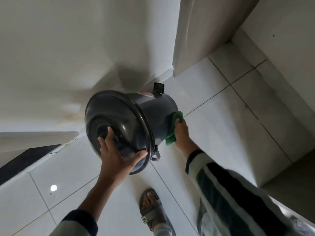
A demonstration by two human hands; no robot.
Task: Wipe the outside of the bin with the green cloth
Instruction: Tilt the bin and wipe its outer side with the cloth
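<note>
A dark grey round bin (pixel 153 109) with a domed lid (pixel 115 120) is tilted toward me above the tiled floor. My left hand (pixel 117 155) grips the lid's lower rim, fingers spread near its centre knob. My right hand (pixel 181 133) presses a folded green cloth (pixel 174 126) against the bin's right side wall. A black pedal (pixel 158 87) sticks out at the bin's far base, and a wire handle (pixel 156 155) hangs below the lid rim.
White wall (pixel 85 40) stands right behind the bin. A wall corner or door frame (pixel 190 40) rises to the right. Pale floor tiles (pixel 221 103) spread below. My sandalled foot (pixel 151 208) is near the bottom. A dark doorway (pixel 25 159) shows at left.
</note>
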